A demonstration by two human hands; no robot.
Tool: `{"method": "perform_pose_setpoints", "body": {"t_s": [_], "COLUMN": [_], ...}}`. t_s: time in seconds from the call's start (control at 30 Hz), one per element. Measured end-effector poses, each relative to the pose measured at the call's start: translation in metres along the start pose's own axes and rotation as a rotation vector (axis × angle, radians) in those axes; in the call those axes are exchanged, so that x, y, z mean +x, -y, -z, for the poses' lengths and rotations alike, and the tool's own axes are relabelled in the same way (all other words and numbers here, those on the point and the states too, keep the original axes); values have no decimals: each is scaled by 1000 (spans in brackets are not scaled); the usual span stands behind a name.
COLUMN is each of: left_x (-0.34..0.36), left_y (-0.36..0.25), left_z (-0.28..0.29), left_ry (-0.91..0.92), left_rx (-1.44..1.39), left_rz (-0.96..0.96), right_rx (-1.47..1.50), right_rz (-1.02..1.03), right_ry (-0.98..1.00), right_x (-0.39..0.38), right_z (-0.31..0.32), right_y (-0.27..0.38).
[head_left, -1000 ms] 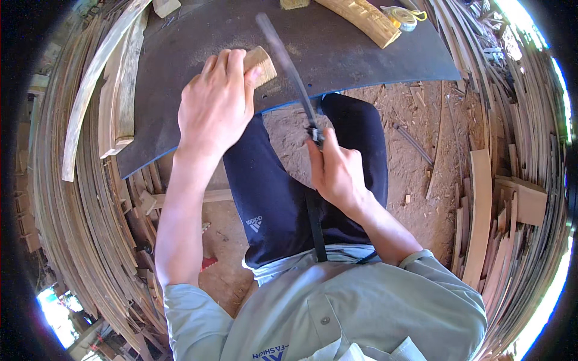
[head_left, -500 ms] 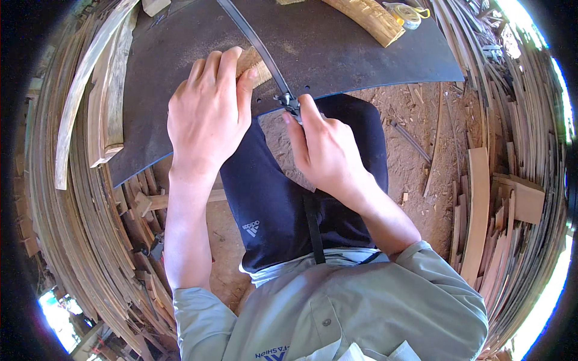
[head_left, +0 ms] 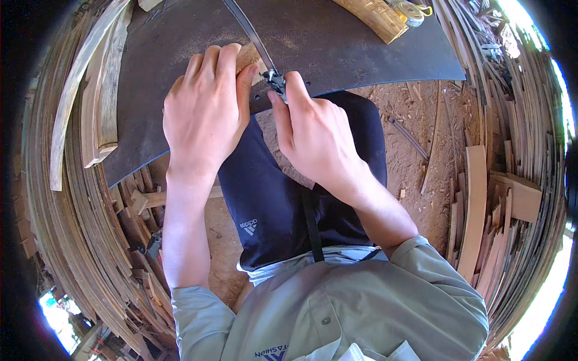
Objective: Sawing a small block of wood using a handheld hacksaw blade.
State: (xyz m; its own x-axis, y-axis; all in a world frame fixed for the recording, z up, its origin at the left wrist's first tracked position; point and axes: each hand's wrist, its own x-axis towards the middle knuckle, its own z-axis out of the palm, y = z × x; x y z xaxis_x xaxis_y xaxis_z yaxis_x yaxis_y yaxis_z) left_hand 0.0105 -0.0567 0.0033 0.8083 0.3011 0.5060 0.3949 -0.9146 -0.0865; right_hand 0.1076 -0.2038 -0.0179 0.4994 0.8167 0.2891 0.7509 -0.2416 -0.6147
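My left hand [head_left: 205, 111] presses a small block of wood [head_left: 248, 58] down on the dark tabletop [head_left: 355, 57], near its front edge. Its fingers curl over the block, hiding most of it, with the thumb along the near side. In my right hand [head_left: 319, 129] is a hacksaw [head_left: 250, 30], gripped by its handle, with the index finger stretched along it. The metal saw frame runs away from me, past the block's right side. Whether the blade touches the wood cannot be made out.
A thick curved wood piece [head_left: 376, 18] and a tape measure [head_left: 409, 13] lie at the table's far right. Long wood pieces [head_left: 103, 114] rest at its left edge. Stacked strips [head_left: 63, 228] line both sides. A metal rod [head_left: 409, 137] lies on the ground.
My right hand and the hacksaw have moved forward and left, bringing the handle closer to the block. My left hand keeps its hold on the wood.
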Motion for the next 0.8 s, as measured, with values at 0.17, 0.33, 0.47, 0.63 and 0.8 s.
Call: {"method": "perform_pose_setpoints", "body": {"t_s": [0.17,0.33,0.47,0.63,0.8], "left_x": [0,-1,-1,-1,0], "left_y": [-1,0,0,0,-1], "left_z": [1,-2,-1,-1,0], "left_ry": [-2,-28,-7,-3,-12], "left_rx": [-10,-10,-8,0,-15], "left_rz": [8,4,17,16,18], "right_rx": [9,13,26,20,0], "right_rz": [5,16,14,-1,19], "right_ry": [-22,-38,4,31,3], "right_x": [9,16,17,15,15], "right_z": [0,4,4,4,2], "right_y": [-2,-2,0,-1,0]}}
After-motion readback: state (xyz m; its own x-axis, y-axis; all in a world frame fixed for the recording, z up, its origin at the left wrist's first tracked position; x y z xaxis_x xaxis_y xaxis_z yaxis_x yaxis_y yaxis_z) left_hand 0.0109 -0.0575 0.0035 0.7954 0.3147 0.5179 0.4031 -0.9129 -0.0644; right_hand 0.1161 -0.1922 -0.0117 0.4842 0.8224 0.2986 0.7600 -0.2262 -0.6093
